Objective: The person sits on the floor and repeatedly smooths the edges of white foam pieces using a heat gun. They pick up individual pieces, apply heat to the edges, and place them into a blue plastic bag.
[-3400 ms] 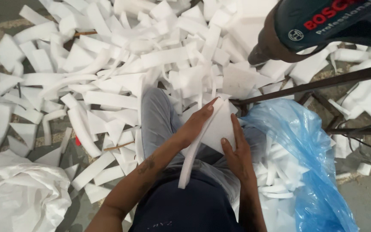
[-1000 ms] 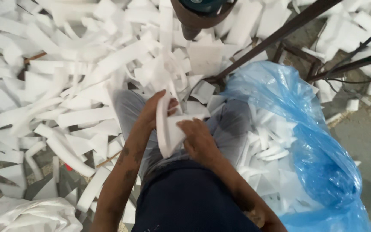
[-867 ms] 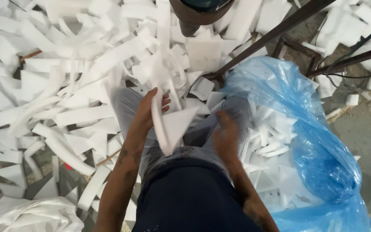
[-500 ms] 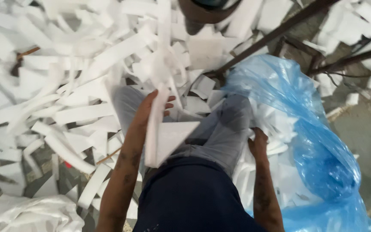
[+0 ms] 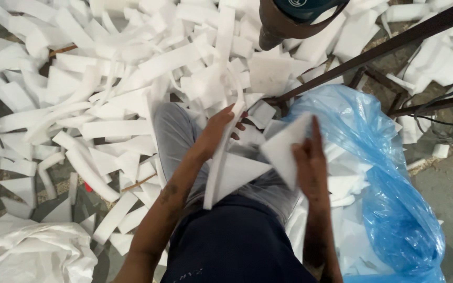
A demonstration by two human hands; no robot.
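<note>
- Our left hand (image 5: 217,131) has its grip closed around a stack of flat white foam pieces (image 5: 226,170), held upright on edge over the lap, with a triangular piece sticking out to the right.
- Our right hand (image 5: 310,162) has its grip clamped on a single white foam wedge (image 5: 288,149), held just above the mouth of the blue plastic bag (image 5: 394,209).
- We judge the stack could fan apart and slide off the lap; the pieces are smooth, light and pinched only near the top.
- The wedge might miss the bag's opening, whose thin, crinkled film sags and could fold shut.
- Foam offcuts (image 5: 106,105), strips, curves and triangles, cover the floor on our left; dropped pieces would be lost among them.
- A dark metal frame (image 5: 373,50) crosses near the bag, where a sleeve could snag.
</note>
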